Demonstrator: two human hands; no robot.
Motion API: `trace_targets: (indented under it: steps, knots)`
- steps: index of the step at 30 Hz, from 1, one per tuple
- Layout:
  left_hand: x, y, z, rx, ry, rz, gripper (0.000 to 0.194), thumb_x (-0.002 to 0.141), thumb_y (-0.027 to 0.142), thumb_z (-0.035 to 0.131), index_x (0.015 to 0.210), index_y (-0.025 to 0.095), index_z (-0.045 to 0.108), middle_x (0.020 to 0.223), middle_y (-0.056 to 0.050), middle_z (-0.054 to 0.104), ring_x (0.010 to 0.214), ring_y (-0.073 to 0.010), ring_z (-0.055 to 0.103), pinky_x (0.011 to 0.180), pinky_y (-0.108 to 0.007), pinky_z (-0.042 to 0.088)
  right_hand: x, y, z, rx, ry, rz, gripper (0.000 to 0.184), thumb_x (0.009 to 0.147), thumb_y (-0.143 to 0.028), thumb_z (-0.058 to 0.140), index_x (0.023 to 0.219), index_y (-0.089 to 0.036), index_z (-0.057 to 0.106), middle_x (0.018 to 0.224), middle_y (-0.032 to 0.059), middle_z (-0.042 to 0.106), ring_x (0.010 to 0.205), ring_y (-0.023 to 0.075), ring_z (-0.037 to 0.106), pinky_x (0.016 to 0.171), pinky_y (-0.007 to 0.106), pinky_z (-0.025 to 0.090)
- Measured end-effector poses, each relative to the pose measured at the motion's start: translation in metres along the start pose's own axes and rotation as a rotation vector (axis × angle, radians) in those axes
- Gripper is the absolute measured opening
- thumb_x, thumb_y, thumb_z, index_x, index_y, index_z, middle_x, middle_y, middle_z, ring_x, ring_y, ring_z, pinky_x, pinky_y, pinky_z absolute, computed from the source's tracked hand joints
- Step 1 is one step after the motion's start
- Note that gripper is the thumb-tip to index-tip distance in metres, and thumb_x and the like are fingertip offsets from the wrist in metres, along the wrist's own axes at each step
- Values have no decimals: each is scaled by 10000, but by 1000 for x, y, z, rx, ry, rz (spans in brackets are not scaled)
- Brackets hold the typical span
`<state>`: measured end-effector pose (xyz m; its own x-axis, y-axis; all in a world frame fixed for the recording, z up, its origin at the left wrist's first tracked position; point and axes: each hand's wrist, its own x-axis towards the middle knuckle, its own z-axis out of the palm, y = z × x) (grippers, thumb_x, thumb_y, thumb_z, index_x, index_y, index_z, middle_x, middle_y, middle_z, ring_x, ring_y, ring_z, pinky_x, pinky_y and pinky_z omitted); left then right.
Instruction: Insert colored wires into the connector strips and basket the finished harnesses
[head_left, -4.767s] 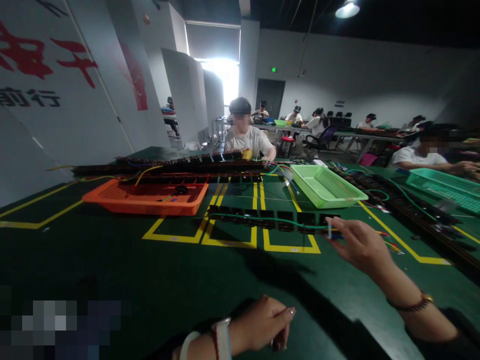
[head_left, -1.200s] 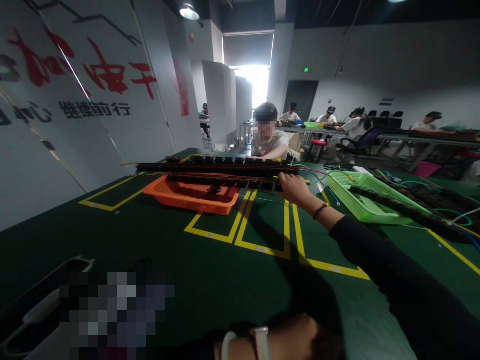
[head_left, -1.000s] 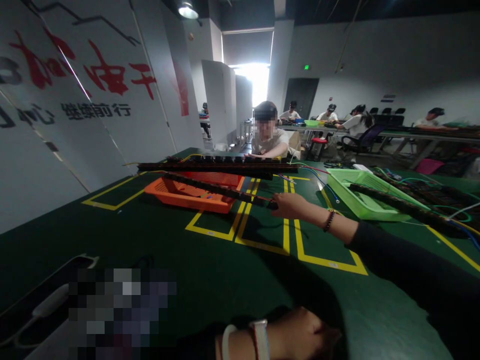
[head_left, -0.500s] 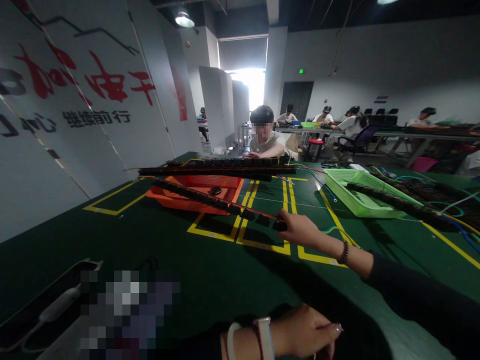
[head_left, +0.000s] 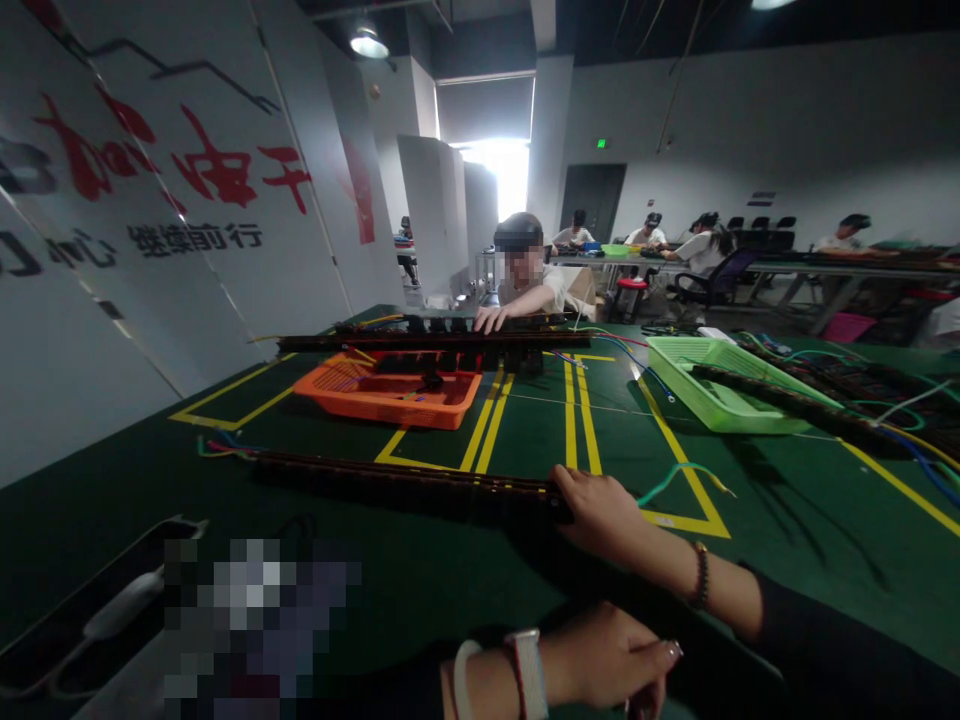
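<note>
My right hand (head_left: 600, 510), with a beaded bracelet at the wrist, is closed around the right end of a long black strip (head_left: 405, 485). The strip lies crosswise low over the green table, with coloured wires at its far left end. A green-yellow wire (head_left: 686, 470) sticks out to the right, beyond that hand. At the bottom, my left hand (head_left: 619, 655) has its fingers curled in and nothing visible in them. It wears a watch and a pale band. Its palm side is hidden.
An orange basket (head_left: 375, 408) sits behind the strip, with more black strips (head_left: 435, 342) lying above it. A person's hand (head_left: 491, 318) rests on those. A green basket (head_left: 720, 410) and wired strips (head_left: 885, 385) are at right. Yellow tape marks the table; a power strip (head_left: 97, 610) is front left.
The strip in my right hand has swung down and nearer, away from the orange basket, its left end now showing wires. The person opposite has reached onto the rear strips. My left hand has barely moved.
</note>
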<state>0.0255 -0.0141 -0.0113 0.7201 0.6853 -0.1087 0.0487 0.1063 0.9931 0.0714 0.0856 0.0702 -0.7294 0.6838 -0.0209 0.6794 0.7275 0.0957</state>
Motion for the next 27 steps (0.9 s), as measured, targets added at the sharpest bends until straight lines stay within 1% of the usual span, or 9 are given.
trace_targets:
  steps: [4,9,12,15,18,21,23,25,27]
  knots:
    - [0,-3,1,-7,9,-16,594,882,580,317,489,180,515,509,-38,540,438,-136,488,505,-278,395,-2,2,4,-7,52,-20,272,746,-256,586,983,-162,488,916,89,634,797,215,622,606,284,398]
    - [3,-8,-1,3,0,-30,567,897,522,319,496,179,526,510,-35,544,438,-137,493,495,-276,398,-11,-3,20,66,-5,-9,425,726,-428,685,1003,-170,491,912,95,639,781,228,624,612,297,429]
    - [2,-6,-1,14,2,-43,539,897,485,342,500,173,531,495,-27,530,447,-134,494,517,-274,398,-19,-8,28,94,-25,-5,493,687,-439,732,1026,-160,507,950,109,636,827,252,616,671,331,457]
    - [-4,2,-1,31,9,-34,487,875,476,409,524,165,538,497,-13,529,459,-124,494,536,-262,403,-26,-9,27,166,-2,-32,461,697,-386,741,1039,-160,530,975,102,626,882,249,595,759,363,463]
    - [-11,11,-3,73,8,6,491,876,507,414,561,155,550,523,-6,542,492,-110,502,576,-246,410,-37,4,22,281,36,-52,436,742,-386,708,1088,-178,541,1004,92,613,911,222,576,809,367,455]
    - [-14,15,-5,91,-4,11,541,884,558,374,598,140,565,564,-9,555,519,-98,504,595,-238,412,-53,29,21,340,50,-48,464,791,-476,642,1131,-175,547,1038,104,608,968,223,559,866,386,438]
    - [-15,17,-5,67,-16,21,546,888,563,364,608,135,555,570,-8,549,508,-92,498,565,-230,402,-66,47,25,329,57,-59,488,808,-521,606,1144,-171,556,1058,106,610,1023,230,544,952,424,383]
    - [-15,19,-5,34,-18,15,529,889,552,370,616,134,544,573,-7,549,493,-87,494,529,-219,386,-79,60,32,312,46,-66,431,842,-507,572,1127,-184,579,1044,88,622,1022,219,549,982,432,347]
    - [-15,21,-5,8,-22,-17,515,885,544,380,619,133,537,578,-9,555,485,-83,492,506,-209,377,-90,66,38,277,34,-46,321,889,-446,530,1081,-202,611,987,63,638,959,199,570,937,408,365]
